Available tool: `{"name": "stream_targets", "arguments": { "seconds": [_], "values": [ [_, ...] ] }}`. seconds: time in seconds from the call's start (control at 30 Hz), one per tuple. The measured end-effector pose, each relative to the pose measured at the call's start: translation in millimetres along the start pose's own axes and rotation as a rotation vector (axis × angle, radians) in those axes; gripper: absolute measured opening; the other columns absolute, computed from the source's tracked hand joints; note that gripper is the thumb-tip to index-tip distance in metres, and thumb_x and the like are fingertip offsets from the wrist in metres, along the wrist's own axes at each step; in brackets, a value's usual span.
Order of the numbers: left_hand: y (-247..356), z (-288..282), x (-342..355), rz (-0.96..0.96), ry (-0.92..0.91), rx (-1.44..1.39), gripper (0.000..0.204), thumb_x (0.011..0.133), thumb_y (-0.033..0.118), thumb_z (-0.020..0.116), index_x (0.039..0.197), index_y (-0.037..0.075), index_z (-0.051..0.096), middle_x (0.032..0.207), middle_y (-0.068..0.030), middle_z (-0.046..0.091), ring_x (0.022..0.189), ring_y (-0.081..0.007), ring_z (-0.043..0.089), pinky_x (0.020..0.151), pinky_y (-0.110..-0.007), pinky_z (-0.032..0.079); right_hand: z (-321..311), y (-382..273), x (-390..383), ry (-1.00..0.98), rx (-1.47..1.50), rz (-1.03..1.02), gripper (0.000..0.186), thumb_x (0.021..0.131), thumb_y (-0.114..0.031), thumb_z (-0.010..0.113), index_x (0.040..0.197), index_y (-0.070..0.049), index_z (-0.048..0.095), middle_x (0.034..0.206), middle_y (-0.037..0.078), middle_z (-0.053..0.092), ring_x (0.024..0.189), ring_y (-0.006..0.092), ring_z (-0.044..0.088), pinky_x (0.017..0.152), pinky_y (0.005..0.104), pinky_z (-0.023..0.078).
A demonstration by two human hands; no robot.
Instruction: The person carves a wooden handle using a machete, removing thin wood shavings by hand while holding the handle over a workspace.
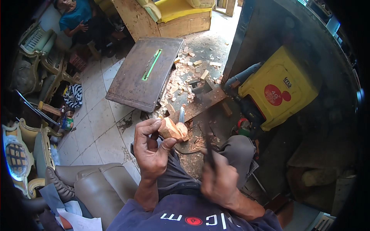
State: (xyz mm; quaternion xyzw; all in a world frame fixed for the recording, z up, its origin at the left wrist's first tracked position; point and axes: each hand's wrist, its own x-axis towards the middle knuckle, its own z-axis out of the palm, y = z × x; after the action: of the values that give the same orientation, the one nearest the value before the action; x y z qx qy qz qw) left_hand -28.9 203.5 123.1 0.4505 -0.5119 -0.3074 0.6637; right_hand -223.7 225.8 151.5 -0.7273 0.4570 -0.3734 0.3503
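Note:
A piece of pale reddish wood (pixel 169 129) with flat carved facets and a rounded end is pinched between the thumb and fingers of my left hand (pixel 151 159), raised above my lap. To its right, my right hand (pixel 220 179) is closed around a long dark tool (pixel 209 152) pointing upward, apart from the wood. Motion blurs this hand and the tool, so its exact kind does not show. Just beyond the carved wood, a narrow bluish-grey thing (pixel 181 114) sticks up; the wood hides its lower part.
A dark wooden table (pixel 133 73) with a green-edged slot stands ahead. Wood chips (pixel 192 73) and offcuts litter the floor around a plank (pixel 206 104). A yellow plastic stool (pixel 279 88) lies tipped at right. Carved chair frames (pixel 50 65) line the left, where a person (pixel 77 23) sits.

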Motion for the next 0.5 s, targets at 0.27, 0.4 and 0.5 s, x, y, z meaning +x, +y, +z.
{"name": "stream_targets", "arguments": {
  "seconds": [0.27,0.4,0.5],
  "values": [
    [-4.6,-4.7,-3.8,-0.006,-0.01,0.034,0.047,0.088,0.002,0.078,0.127,-0.002,0.053,0.13,-0.0142,0.049,0.115,-0.0221,0.058,0.09,-0.032,0.055,-0.1,-2.4,2.9,0.033,0.028,-0.056,0.039,0.09,0.002,0.063,0.128,0.002,0.056,0.096,0.024,0.071,0.074,0.0362,0.072,0.059,0.041,0.058],
    [-2.1,-4.9,-6.5,-0.065,0.031,-0.031,0.046,0.086,0.001,0.079,0.124,-0.003,0.053,0.129,-0.013,0.048,0.121,-0.0206,0.055,0.108,-0.034,0.046,4.7,-6.3,8.6,-0.07,-0.052,-0.043,0.038,0.089,0.002,0.063,0.127,0.002,0.056,0.092,0.022,0.071,0.072,0.0352,0.072,0.058,0.0414,0.058],
    [-3.7,-2.6,-2.3,-0.012,0.014,-0.002,0.046,0.086,0.0,0.079,0.123,-0.003,0.053,0.128,-0.0133,0.048,0.121,-0.0215,0.055,0.108,-0.035,0.046,1.4,-7.7,-1.3,0.175,0.137,-0.148,0.039,0.087,0.006,0.064,0.125,0.005,0.058,0.094,0.021,0.071,0.071,0.0311,0.073,0.057,0.0393,0.057]
  ]
}}
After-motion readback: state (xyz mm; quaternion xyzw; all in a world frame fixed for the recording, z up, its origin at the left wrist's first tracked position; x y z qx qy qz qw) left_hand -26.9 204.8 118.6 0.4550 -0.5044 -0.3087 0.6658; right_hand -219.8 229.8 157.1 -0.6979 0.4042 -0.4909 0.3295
